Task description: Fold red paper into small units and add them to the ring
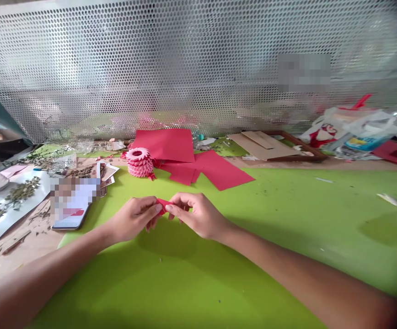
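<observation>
Between both hands, above the green table surface point(171, 283), is a small folded piece of red paper point(163, 205). My left hand point(135, 217) pinches its left end between thumb and fingers. On the other end, my right hand point(196, 214) has its thumb and fingertips closed. Part of the paper is hidden behind the fingers. Just beyond the hands stands a round pink-and-red folded-paper ring stack point(139, 163). Behind it lie flat red paper sheets point(166, 144), some overlapping.
A phone point(73, 214) lies to the left, near dried plant bits point(23, 192) on white paper. Cardboard pieces point(262, 145) and plastic bags point(352, 130) sit along the back right. A perforated metal panel point(191, 59) rises behind the table.
</observation>
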`<action>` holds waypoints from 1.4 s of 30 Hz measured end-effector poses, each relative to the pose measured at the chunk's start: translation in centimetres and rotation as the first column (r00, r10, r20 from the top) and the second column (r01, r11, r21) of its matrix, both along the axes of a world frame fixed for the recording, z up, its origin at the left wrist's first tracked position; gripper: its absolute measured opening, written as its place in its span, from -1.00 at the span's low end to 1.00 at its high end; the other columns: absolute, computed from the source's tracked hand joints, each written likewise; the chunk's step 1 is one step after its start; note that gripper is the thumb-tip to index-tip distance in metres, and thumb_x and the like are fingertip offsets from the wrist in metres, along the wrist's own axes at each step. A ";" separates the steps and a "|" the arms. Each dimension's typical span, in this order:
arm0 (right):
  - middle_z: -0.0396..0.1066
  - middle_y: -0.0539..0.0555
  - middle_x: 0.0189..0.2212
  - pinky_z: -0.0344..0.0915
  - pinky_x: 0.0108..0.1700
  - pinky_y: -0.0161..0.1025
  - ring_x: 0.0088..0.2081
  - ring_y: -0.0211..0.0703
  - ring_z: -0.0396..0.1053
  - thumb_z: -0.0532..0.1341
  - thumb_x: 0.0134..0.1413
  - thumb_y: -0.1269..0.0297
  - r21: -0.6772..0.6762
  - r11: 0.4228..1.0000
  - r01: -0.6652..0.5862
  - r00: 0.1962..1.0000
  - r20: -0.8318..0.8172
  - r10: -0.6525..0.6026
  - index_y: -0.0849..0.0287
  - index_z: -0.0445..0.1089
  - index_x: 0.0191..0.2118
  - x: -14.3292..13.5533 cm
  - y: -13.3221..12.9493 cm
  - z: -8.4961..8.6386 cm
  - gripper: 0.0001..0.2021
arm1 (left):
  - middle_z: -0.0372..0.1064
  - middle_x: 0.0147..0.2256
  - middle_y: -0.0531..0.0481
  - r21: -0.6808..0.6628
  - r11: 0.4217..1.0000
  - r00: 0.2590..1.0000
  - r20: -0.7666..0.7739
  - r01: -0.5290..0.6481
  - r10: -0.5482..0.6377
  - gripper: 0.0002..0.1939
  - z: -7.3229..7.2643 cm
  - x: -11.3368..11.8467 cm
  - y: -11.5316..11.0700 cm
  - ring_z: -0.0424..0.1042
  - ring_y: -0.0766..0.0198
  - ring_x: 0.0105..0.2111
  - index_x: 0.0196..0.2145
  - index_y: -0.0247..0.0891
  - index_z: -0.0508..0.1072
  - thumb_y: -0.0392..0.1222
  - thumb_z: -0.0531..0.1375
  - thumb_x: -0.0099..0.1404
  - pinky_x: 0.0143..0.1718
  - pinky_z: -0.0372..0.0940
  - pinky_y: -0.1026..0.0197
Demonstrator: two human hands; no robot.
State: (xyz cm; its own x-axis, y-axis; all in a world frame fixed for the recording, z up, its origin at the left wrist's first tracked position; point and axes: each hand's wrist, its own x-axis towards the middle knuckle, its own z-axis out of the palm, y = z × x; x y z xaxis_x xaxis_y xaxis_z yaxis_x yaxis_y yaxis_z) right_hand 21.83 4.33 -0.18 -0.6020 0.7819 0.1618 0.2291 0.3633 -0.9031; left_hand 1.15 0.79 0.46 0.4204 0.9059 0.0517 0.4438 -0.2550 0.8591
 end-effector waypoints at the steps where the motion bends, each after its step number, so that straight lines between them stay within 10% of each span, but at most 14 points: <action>1: 0.49 0.06 -0.46 0.20 -0.48 -0.33 -0.53 -0.30 0.27 0.20 0.22 0.09 0.002 1.000 0.001 1.000 0.005 -0.001 0.22 0.44 -0.34 0.0 0.0 0.1 -0.72 | 0.33 -0.55 0.06 0.010 1.000 1.000 -0.018 -0.001 0.001 -0.63 0.1 0.0 0.0 0.32 0.37 -0.56 -0.43 -0.28 0.32 -0.01 -0.02 0.45 -0.48 0.20 0.33; 20: 0.48 0.07 -0.50 0.34 -0.36 -0.28 -0.44 -0.20 0.42 0.20 0.19 0.15 -0.201 0.958 -0.206 0.978 -0.063 0.198 0.24 0.40 -0.42 0.1 0.0 0.3 -0.73 | 0.35 -0.45 0.08 0.151 0.983 0.982 -0.176 0.100 -0.073 -0.69 0.1 -0.3 -0.6 0.27 0.36 -0.52 -0.27 -0.24 0.35 -0.05 -0.07 0.49 -0.46 0.18 0.30; 24: 0.47 0.06 -0.52 0.29 -0.43 -0.31 -0.51 -0.26 0.36 0.24 0.15 0.09 -0.255 0.957 -0.140 0.982 -0.160 0.100 0.24 0.41 -0.42 0.1 0.4 0.2 -0.71 | 0.46 -0.19 -0.05 0.410 0.911 0.993 -0.119 0.047 0.002 -0.62 -0.6 -0.8 -0.2 0.44 0.30 -0.40 0.12 -0.22 0.20 -0.23 0.09 0.36 -0.37 0.32 0.26; 32: 0.47 0.05 -0.52 0.25 -0.46 -0.32 -0.53 -0.29 0.33 0.26 0.13 0.00 -0.279 0.942 -0.189 0.969 -0.209 0.132 0.24 0.41 -0.41 -0.1 0.5 0.1 -0.65 | 0.50 -0.33 0.02 0.727 0.684 0.992 -0.119 0.058 0.042 -0.96 -1.2 -0.8 0.2 0.47 0.38 -0.44 -0.21 -0.23 0.43 -0.27 0.18 0.39 -0.38 0.33 0.35; 42: 0.48 0.04 -0.53 0.22 -0.46 -0.32 -0.53 -0.28 0.34 0.26 0.13 0.03 -0.296 0.926 -0.233 0.964 -0.197 0.179 0.24 0.41 -0.40 0.1 0.6 0.1 -0.67 | 0.53 -0.40 0.04 0.730 0.683 0.988 -0.124 0.030 0.089 -0.87 -1.0 -0.7 0.3 0.48 0.39 -0.49 -0.24 -0.25 0.45 -0.16 0.16 0.42 -0.39 0.31 0.36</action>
State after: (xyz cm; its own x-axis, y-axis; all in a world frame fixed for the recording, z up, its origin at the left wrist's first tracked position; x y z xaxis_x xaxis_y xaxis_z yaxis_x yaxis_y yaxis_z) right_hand 21.94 4.92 -0.12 -0.7413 0.6701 0.0382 0.0198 0.0787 -0.9967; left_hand 0.44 1.09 -0.56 0.4505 0.6187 0.6437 0.5593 -0.7576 0.3367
